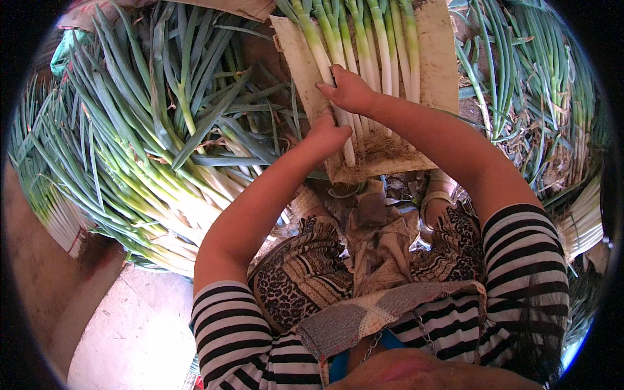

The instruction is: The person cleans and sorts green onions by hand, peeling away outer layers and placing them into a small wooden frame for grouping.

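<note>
Several long green onions lie side by side on a soil-stained board, their white stems and roots towards me. My right hand is around the white stem of the leftmost onion, with part of the stem hidden under the fingers. Lower on that same stem, nearer the roots, my left hand holds it by the board's left side. The two hands are close together, the right one above the left in the view. The onions' green tops run out of the picture at the top.
A large heap of green onions lies at the left, beside a tied bundle. More onions and dry leaf scraps are at the right, with another bundle lower down. My feet are under the board's near edge.
</note>
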